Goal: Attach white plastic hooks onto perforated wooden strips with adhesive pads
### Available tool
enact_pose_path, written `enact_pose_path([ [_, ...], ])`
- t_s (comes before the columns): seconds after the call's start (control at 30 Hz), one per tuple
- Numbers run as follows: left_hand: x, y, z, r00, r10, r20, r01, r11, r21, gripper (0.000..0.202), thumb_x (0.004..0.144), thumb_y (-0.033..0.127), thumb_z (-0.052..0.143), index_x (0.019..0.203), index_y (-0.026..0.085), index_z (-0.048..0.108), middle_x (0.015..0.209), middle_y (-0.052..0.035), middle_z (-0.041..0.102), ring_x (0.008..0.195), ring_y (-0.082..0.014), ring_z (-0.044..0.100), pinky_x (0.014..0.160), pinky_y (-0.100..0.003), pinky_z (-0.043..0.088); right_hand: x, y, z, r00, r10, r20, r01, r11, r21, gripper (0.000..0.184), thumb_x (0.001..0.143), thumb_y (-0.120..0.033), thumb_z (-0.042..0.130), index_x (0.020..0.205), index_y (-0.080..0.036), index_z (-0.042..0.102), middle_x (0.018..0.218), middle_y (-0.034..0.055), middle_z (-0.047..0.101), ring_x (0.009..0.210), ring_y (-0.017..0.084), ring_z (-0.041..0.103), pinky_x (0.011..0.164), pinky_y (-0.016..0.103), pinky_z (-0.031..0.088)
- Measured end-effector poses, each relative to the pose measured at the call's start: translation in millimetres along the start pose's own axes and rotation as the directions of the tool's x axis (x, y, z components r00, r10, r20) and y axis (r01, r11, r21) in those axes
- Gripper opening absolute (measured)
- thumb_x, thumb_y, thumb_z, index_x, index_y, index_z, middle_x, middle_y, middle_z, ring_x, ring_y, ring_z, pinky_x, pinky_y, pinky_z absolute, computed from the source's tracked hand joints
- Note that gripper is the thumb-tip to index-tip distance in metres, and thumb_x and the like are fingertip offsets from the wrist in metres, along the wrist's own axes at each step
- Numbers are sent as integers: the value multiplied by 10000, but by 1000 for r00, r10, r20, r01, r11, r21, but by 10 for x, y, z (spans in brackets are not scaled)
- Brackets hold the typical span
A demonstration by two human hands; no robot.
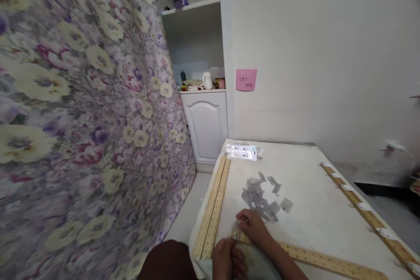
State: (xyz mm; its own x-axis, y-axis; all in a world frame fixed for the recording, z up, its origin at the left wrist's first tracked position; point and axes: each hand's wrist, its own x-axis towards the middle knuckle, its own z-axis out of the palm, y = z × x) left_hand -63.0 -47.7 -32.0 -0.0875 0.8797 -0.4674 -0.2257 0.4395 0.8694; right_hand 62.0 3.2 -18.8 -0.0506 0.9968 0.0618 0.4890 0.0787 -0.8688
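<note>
My left hand (227,259) is at the near edge of the table, fingers curled and closed. By its fingertips is a small shiny metal piece (235,236), too small to name surely. Just beyond it, my right hand (253,226) is closed in a pinch; what it holds, if anything, I cannot make out. Beneath both hands runs a wooden strip with holes (315,256), its left end partly covered by them. Past my right hand lies a loose pile of thin grey translucent squares (256,194), some with small hooks on them.
Two more holed wooden strips (213,210) lie side by side along the table's left edge. Another strip with white pieces on it (362,206) follows the right edge. A clear blister pack (241,152) rests at the far end. A floral curtain (98,140) hangs at left.
</note>
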Motion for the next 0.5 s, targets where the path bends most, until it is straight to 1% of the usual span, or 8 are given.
enact_pose_path([
  [0.07,-1,-6,-8,999,19,27,-20,1000,10,295,687,506,448,690,211,438,420,33,578,292,-125,498,285,-186,264,-50,-27,-43,998,-34,-59,33,999,-27,173,714,-187,481,805,-167,627,826,59,629,802,179,573,750,268,427],
  [0.13,1,-18,-19,999,36,34,-36,999,6,327,687,532,458,700,206,444,424,26,583,292,-123,497,284,-184,273,-133,-30,-90,993,-70,-90,65,996,-65,171,717,-177,467,805,-180,613,817,51,621,790,180,566,746,271,424],
  [0.23,-9,-27,-29,997,71,42,-70,997,-10,381,674,572,484,714,194,457,430,17,589,292,-125,498,283,-187,283,-329,7,-177,992,-96,-78,87,990,-114,152,712,-170,476,811,-197,589,794,32,605,757,174,557,719,267,421],
  [0.3,-29,-22,-29,996,83,38,-82,996,-20,403,673,588,487,723,189,464,434,16,591,292,-126,500,284,-186,283,-485,53,-255,991,-114,-76,103,985,-136,148,708,-159,481,812,-205,576,817,30,600,785,175,554,733,266,418],
  [0.4,-60,0,-30,995,89,37,-88,996,-30,421,683,602,478,736,185,471,434,18,591,292,-120,498,289,-182,285,-679,156,-413,986,-138,-94,121,979,-165,153,724,-161,474,829,-214,572,859,32,602,839,178,551,767,268,415],
  [0.5,-68,23,-39,996,83,36,-82,996,-43,434,660,606,519,742,181,481,439,25,590,299,-110,495,298,-173,280,-760,315,-639,985,-114,-130,90,979,-183,133,758,-206,456,818,-218,574,831,30,611,797,176,560,733,267,423],
])
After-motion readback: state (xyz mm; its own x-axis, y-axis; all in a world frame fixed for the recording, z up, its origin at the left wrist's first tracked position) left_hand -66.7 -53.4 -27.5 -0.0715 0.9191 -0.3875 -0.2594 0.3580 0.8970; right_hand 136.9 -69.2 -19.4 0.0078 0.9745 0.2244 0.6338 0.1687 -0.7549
